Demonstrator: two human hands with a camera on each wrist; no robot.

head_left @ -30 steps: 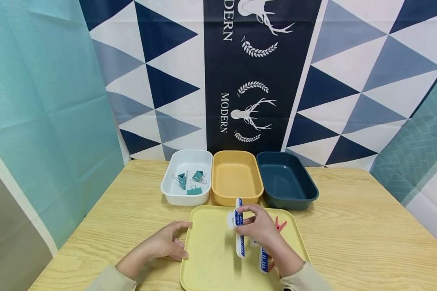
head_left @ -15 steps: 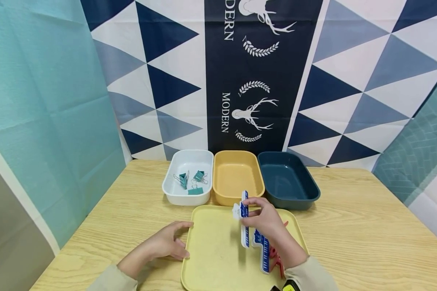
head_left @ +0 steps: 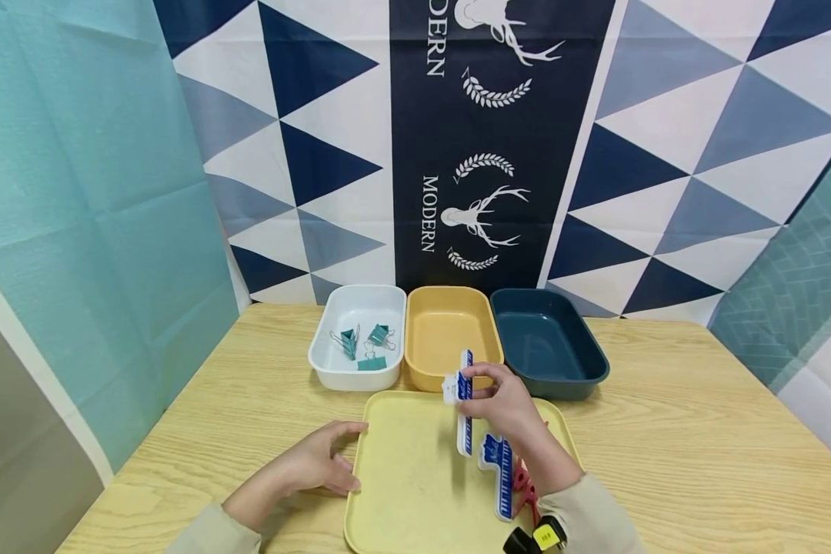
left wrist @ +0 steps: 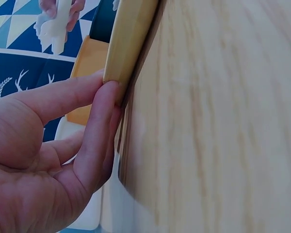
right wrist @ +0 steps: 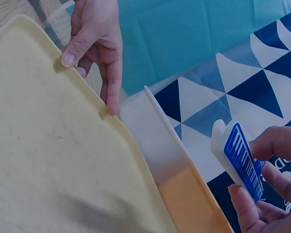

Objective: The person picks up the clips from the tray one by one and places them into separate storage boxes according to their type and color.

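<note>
My right hand (head_left: 502, 400) pinches a blue-and-white plastic clip (head_left: 465, 431), its long bar printed like piano keys, above the far part of the yellow tray (head_left: 402, 492). In the right wrist view this clip (right wrist: 242, 160) sits between thumb and fingertips. My left hand (head_left: 312, 462) rests its spread fingertips on the tray's left edge; in the left wrist view, its fingers (left wrist: 99, 131) touch the rim. A second clip of the same kind (head_left: 503, 481) lies on the tray beneath the right forearm. Beside it are red clothespins (head_left: 522, 485), partly hidden by that arm.
Behind the tray, three bins stand side by side. The white bin (head_left: 325, 369) holds teal binder clips (head_left: 372, 363); next to it are a yellow bin (head_left: 450, 381) and a dark blue bin (head_left: 575, 381). A black-and-yellow object (head_left: 547, 532) sits by the right sleeve.
My right hand has moved forward and slightly right with the clip, toward the yellow bin. The second clip and red clothespins have come into fuller view. The left hand stays at the tray's edge.
</note>
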